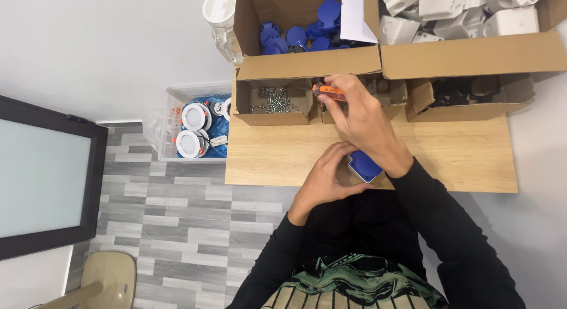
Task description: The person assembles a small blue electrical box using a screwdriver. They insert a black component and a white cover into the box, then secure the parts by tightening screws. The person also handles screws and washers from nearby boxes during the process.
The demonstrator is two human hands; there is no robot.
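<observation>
Left hand clasped around blue socket part at wooden table front edge; right hand gripping orange-handled screwdriver above small screw box; likely slip off edge if clasp loosens.

1. A light wooden table is carrying several cardboard boxes along its far edge.
2. A small open box of screws is sitting at its left end.
3. Larger boxes are resting behind.
</observation>
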